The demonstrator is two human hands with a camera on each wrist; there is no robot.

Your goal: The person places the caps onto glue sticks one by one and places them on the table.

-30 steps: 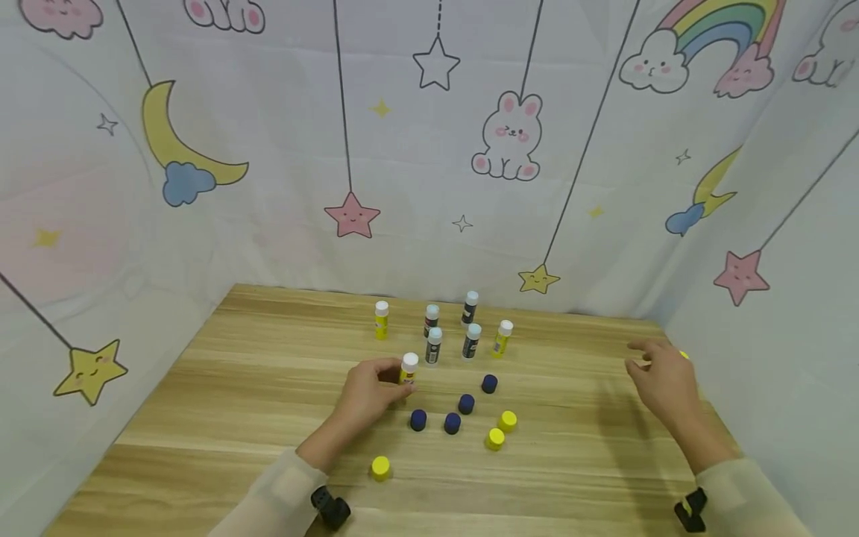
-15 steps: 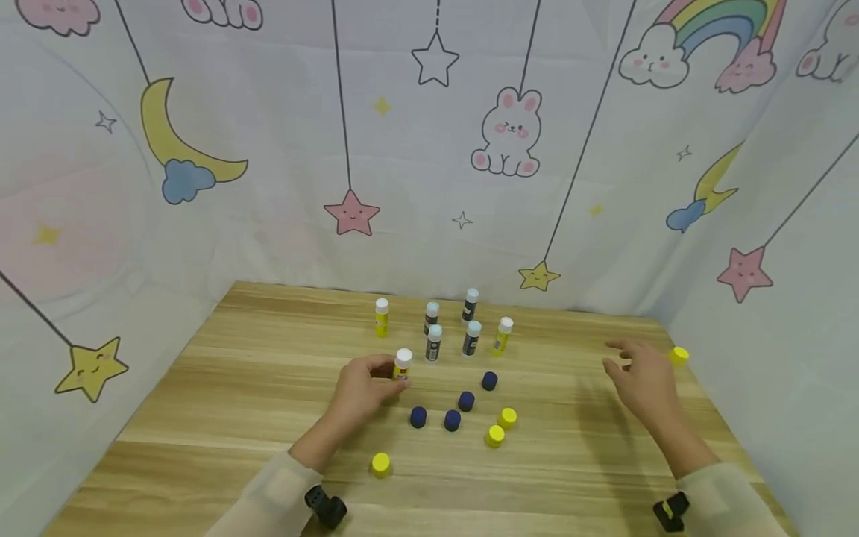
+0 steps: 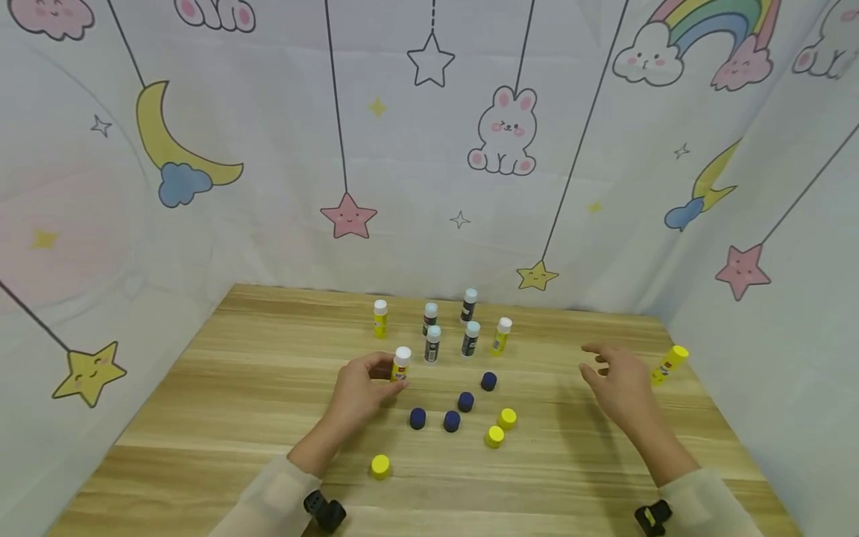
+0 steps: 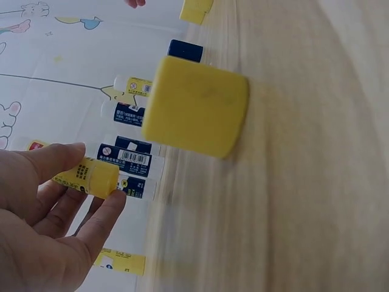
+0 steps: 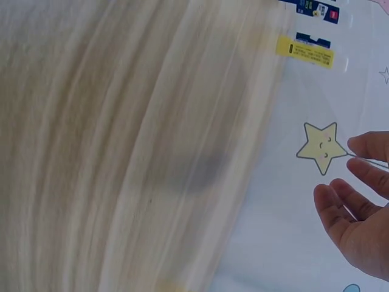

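Note:
My left hand (image 3: 362, 389) grips a yellow glue stick (image 3: 400, 365) with a white top, held upright between thumb and fingers. In the left wrist view, that glue stick (image 4: 91, 176) shows its yellow lower end between the fingertips. My right hand (image 3: 620, 384) hangs over the right part of the table, fingers loosely bent, holding nothing. The right wrist view also shows this hand (image 5: 358, 213) with bare fingers. Just right of it stands a yellow glue stick with a yellow cap (image 3: 671, 364). Beyond the left hand stand navy glue sticks (image 3: 432, 344) with pale tops.
Yellow white-topped glue sticks stand at the back left (image 3: 380, 321) and right of the navy ones (image 3: 500, 337). Several navy caps (image 3: 452, 421) lie in front. Yellow caps lie nearer, one (image 3: 380, 467) close to the left forearm. A printed curtain (image 3: 403, 149) borders the wooden table (image 3: 221, 388).
My right hand has moved left, uncovering the yellow-capped glue stick at the right. My left hand has shifted slightly left, still holding its yellow glue stick.

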